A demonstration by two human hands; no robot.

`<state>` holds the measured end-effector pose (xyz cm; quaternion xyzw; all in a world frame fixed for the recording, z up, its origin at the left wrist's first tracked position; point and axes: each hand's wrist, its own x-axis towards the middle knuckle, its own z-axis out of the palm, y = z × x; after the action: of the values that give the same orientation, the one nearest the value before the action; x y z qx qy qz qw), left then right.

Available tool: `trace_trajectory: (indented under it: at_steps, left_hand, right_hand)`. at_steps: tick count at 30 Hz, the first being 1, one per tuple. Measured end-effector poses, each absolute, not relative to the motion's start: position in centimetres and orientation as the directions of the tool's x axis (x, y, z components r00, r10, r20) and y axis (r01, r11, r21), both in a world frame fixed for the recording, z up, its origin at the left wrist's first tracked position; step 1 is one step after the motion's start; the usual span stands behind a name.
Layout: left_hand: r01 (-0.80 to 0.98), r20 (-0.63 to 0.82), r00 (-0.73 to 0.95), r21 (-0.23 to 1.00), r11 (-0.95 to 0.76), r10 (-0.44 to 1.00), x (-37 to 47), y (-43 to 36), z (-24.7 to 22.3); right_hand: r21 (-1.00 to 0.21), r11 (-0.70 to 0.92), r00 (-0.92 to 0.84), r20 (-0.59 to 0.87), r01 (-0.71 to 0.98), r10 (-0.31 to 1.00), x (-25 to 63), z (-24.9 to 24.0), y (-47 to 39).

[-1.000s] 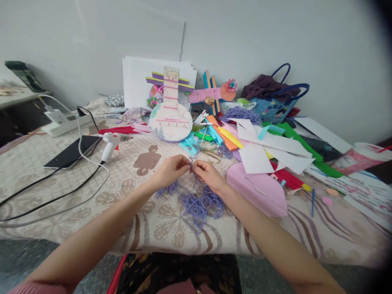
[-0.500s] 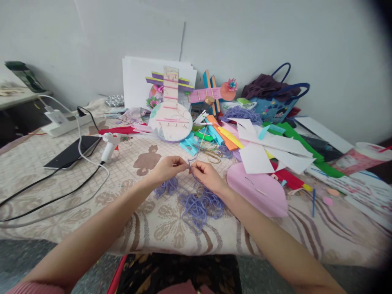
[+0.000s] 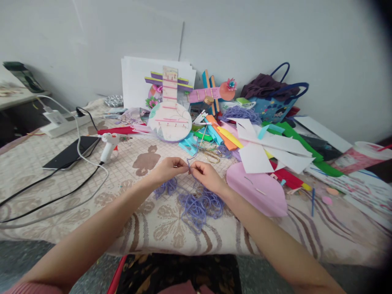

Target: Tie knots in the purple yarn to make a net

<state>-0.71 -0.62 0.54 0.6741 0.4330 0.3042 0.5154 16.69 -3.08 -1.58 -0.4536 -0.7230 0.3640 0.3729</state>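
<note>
Purple yarn point(image 3: 196, 208) lies in a loose tangle on the patterned tablecloth, just below my hands, with a smaller clump point(image 3: 166, 188) to its left. My left hand point(image 3: 172, 168) pinches a strand of this yarn between thumb and fingertips. Close beside it, fingertips nearly touching, my right hand point(image 3: 204, 173) is closed on the same strand. A bit of the strand rises above the fingertips toward the scissors point(image 3: 212, 156). The fingers hide the exact spot where the yarn is gripped.
A white glue gun point(image 3: 108, 148) and a black tablet point(image 3: 72, 153) lie left among cables. Behind stand a decorated round cardboard piece point(image 3: 170, 122) and a blue bag point(image 3: 271, 108). Right are white paper scraps point(image 3: 255, 158), a pink paper point(image 3: 257, 190) and a cup point(image 3: 357, 157).
My two hands stay almost in place, with the fingertips still together on the yarn. The whole view has shifted very slightly.
</note>
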Motion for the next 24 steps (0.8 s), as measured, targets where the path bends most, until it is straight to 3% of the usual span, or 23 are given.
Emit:
trace_trajectory:
  at_steps: [24]
  left_hand:
    - [0.290, 0.019, 0.457, 0.942, -0.169, 0.889, -0.57, -0.67, 0.24]
  right_hand:
    - [-0.814, 0.350, -0.321, 0.214, 0.463, 0.923, 16.83, -1.76, -3.10]
